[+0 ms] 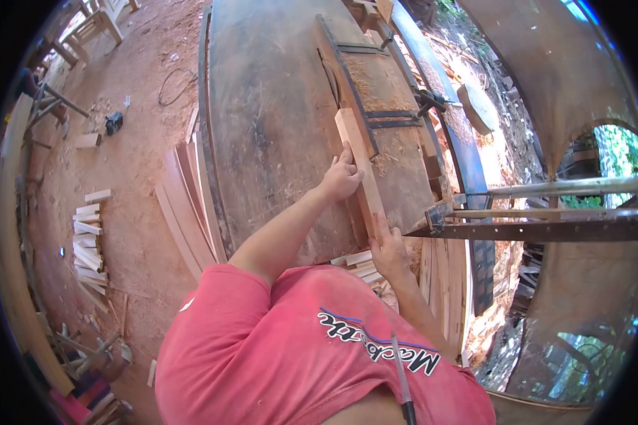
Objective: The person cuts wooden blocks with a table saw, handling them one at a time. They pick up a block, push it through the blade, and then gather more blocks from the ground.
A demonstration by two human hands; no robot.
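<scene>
A long, squared piece of wood [358, 152] lies on the worn, dusty worktable [262, 106], its side along a straight guide rail [347, 85]. My left hand [344, 177] grips the wood around its middle, with the index finger stretched along the top. Nearer my body, my right hand [390, 249] is closed on the near end, fingers pointing forward along it. Just beyond the far end of the wood, a dark curved slot [329, 78] shows in the tabletop beside the rail. The undersides of both hands are hidden.
Long boards [184, 205] lean against the table's left side. Several short wood pieces [88, 241] lie in a row on the dirt floor. Clamps [429, 103] hold the guide assembly at right, where sawdust is heaped. A dark metal beam [539, 231] juts in from the right.
</scene>
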